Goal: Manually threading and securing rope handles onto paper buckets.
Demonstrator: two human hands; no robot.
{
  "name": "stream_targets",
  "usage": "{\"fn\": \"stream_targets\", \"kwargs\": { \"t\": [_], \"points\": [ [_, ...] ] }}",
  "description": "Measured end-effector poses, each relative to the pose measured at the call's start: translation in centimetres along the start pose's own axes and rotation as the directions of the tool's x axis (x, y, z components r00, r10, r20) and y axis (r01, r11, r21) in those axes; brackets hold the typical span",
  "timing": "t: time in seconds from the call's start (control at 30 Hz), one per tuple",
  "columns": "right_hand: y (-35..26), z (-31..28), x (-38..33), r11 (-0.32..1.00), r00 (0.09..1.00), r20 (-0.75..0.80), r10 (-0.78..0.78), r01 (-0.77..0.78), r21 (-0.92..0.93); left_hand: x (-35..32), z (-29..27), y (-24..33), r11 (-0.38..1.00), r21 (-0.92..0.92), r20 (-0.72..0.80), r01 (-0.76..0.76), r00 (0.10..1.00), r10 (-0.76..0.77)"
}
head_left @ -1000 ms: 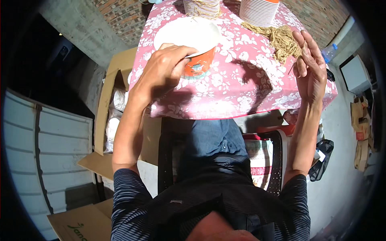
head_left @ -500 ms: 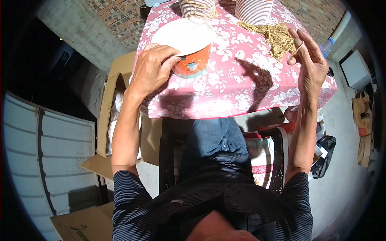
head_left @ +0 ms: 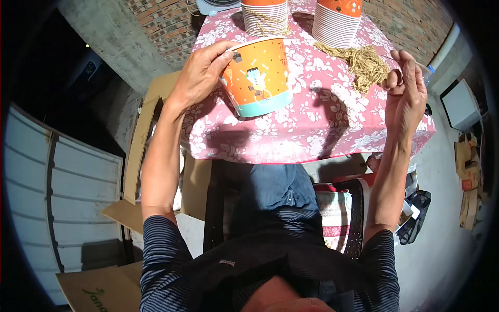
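My left hand (head_left: pixel 204 70) grips the rim of an orange paper bucket (head_left: pixel 265 65) at its left side, thumb near the edge. The bucket has a teal base band and a cartoon figure, and is tilted so its printed side shows; its inside is hidden. At the right, my right hand (head_left: pixel 408 78) is raised over the table's edge with fingers pinched together. A thin strand appears to run from these fingertips toward the tan cord bundle (head_left: pixel 370 68), which lies loose on the table beside that hand.
Two stacks of nested paper buckets, a left stack (head_left: pixel 265 20) with cord on it and a right stack (head_left: pixel 337 28), stand at the far side of the floral tablecloth (head_left: pixel 306 140). A clear bottle (head_left: pixel 429 75) is beyond the right hand. An open cardboard box (head_left: pixel 136 151) sits at the left.
The bucket has tipped so its printed side faces me and its pale top no longer shows. My right hand's fingers have drawn together. The view has shifted slightly.
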State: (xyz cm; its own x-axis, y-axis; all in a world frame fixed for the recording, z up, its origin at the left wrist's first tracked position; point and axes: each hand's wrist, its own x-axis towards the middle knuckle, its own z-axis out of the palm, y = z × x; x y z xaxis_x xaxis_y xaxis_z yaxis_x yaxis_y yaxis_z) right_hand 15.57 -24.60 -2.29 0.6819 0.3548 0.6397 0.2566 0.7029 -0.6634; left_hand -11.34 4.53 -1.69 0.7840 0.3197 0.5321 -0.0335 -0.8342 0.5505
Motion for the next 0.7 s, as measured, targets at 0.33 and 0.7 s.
{"fn": "stream_targets", "kwargs": {
  "t": [0.33, 0.7],
  "points": [
    [1.4, 3.0, -0.7, 0.977, 0.973, 0.191, 0.132, -0.160, 0.142, 0.6, 0.6, 0.4, 0.955, -0.256, 0.021, 0.149, 0.989, -0.148],
    [6.9, 10.3, 1.6, 0.913, 0.859, 0.362, 0.363, -0.249, -0.324, 2.1, 1.2, 3.0, 0.927, -0.339, 0.116, 0.162, 0.985, -0.129]
  ]
}}
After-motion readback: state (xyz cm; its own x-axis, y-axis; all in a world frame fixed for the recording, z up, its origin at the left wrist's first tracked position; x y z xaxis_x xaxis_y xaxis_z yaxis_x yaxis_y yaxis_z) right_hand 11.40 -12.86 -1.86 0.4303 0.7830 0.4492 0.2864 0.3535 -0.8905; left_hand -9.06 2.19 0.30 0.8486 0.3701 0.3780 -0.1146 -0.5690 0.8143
